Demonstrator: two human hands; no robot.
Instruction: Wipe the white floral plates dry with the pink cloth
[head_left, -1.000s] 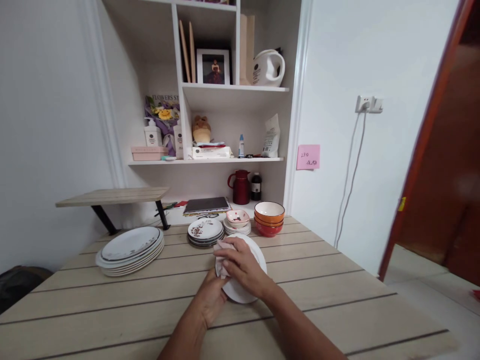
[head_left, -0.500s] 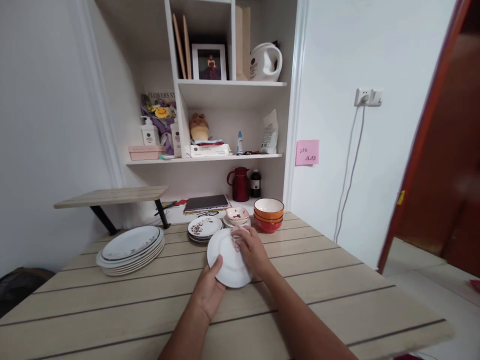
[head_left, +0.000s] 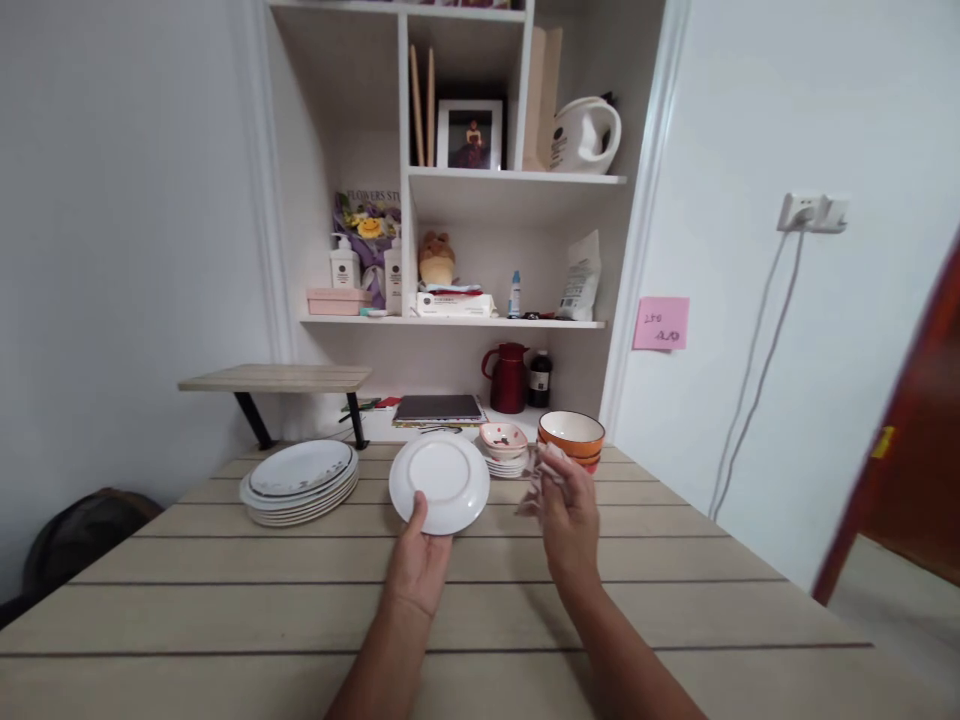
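Observation:
A white plate (head_left: 441, 482) is held up by my left hand (head_left: 418, 560), thumb over its near edge and the fingers underneath. A round foot ring shows on the side facing me. My right hand (head_left: 571, 520) is closed on a crumpled pale cloth (head_left: 534, 490), apart from the plate and to its right. Just beyond that hand stand stacked orange bowls (head_left: 571, 432). A small pink-patterned bowl (head_left: 503, 438) rests on little white dishes (head_left: 507, 467) between the plate and those bowls. The stack of dark-rimmed plates is hidden behind the held plate.
Large white plates (head_left: 300, 470) are stacked at the left of the slatted table (head_left: 480, 610). A small raised shelf (head_left: 277, 378) stands behind them. At the back are a laptop (head_left: 439, 407), a red jug (head_left: 508, 380) and a dark bottle (head_left: 539, 380).
My right hand has moved off the plate to the right with the cloth. The plate now shows its foot ring and has shifted slightly left and up. The camera view has turned left.

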